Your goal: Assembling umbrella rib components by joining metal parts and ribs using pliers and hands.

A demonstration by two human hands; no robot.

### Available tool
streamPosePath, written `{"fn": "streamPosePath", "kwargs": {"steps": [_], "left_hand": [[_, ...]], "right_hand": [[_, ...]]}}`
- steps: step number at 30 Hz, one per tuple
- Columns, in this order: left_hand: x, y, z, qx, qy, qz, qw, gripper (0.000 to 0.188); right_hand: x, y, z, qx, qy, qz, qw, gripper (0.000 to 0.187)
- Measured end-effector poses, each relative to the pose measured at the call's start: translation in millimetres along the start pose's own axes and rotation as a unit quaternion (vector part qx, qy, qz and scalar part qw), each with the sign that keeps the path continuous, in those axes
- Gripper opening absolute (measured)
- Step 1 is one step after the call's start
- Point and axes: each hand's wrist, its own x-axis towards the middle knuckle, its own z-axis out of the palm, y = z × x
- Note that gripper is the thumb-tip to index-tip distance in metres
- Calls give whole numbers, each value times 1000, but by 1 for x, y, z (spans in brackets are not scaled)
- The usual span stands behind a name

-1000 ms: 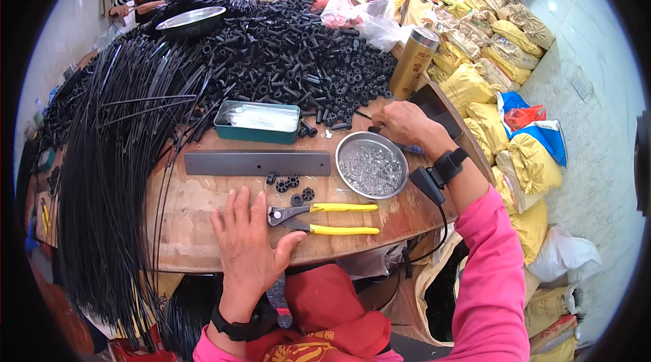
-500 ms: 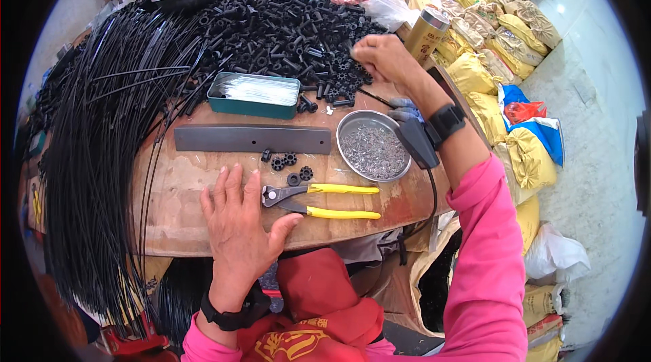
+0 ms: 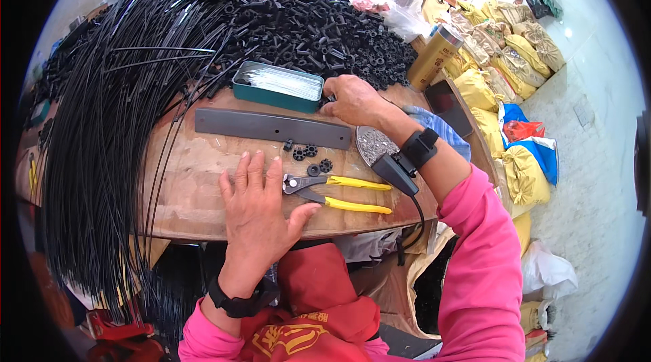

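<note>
Look first at the black part (image 3: 324, 99), mostly hidden at the fingertips of the right hand (image 3: 356, 101), by the right end of the green box (image 3: 274, 99). Shows only as a dark sliver; cannot tell which way its long axis points, nor whether firmly pinched or merely touched. Note the right hand as by far the nearer: with bent fingers drawn close together and pointing left, with the part right at the tips and the box just beside them.

Find the left hand (image 3: 256, 226) well apart, lower and to the left, palm down on the table (image 3: 190, 192), with spread fingers and the thumb out, gripping nothing.

Between the hands, see the bar (image 3: 237, 124), with its long axis from left to right, dipping slightly at the right; just below it, a few loose gears (image 3: 310, 150). To the right of the left hand, see the nippers (image 3: 339, 181), with the head toward the forefinger and the yellow handles parted, pointing right.

Below the right hand, partly covered by the wrist, see the dish (image 3: 357, 143). Farther out, find the dark pile (image 3: 291, 23) beyond the box, the strands (image 3: 102, 158) at far left, the bottle (image 3: 436, 56) beyond the right hand.
</note>
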Motion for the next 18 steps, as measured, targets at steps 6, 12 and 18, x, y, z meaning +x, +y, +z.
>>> {"fn": "streamPosePath", "kwargs": {"steps": [6, 12, 18], "left_hand": [[-1, -2, -1, -18, 3, -5, 1000, 74], [-2, -2, -1, -32, 3, 2, 999, 74], [-2, -4, 3, -10, 3, 3, 1000, 72]], "right_hand": [[3, 0, 7, -5, 24, -3, 1000, 26], [-31, 14, -25, 410, 37, 71, 908, 20], [-90, 22, -33, 847, 49, 49, 527, 31]]}}
